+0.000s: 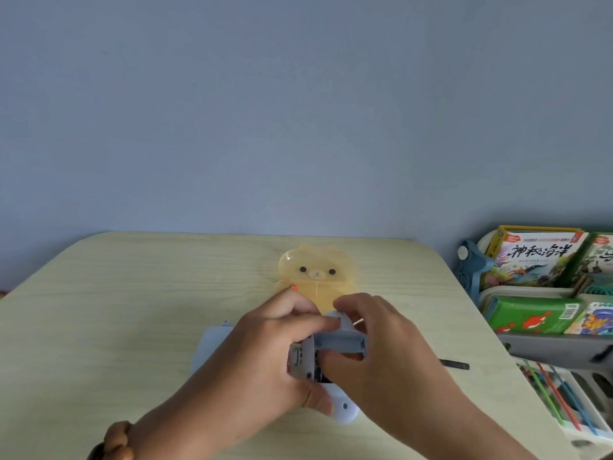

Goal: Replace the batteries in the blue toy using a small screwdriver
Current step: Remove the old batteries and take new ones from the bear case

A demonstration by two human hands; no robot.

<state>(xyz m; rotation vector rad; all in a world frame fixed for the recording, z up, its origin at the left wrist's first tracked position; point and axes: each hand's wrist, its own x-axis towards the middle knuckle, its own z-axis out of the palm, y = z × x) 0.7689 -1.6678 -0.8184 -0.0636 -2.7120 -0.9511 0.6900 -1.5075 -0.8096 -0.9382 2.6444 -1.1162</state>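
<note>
The pale blue toy (343,410) lies upside down on the wooden table (132,293), its battery compartment (338,341) open. My left hand (265,353) grips the toy's left side, thumb along its lower edge. My right hand (381,353) is at the compartment, its thumb pressing on a battery with an orange end that sits inside. A light blue piece (209,343), maybe the cover, lies left of my left hand, partly hidden. The small screwdriver (454,364) lies on the table to the right, only its dark end showing past my right hand.
A translucent orange bear-faced box (318,277) sits just beyond my hands. Off the table's right edge stands a rack with children's books (537,257) and coloured sticks (557,400). A plain blue wall rises behind the table.
</note>
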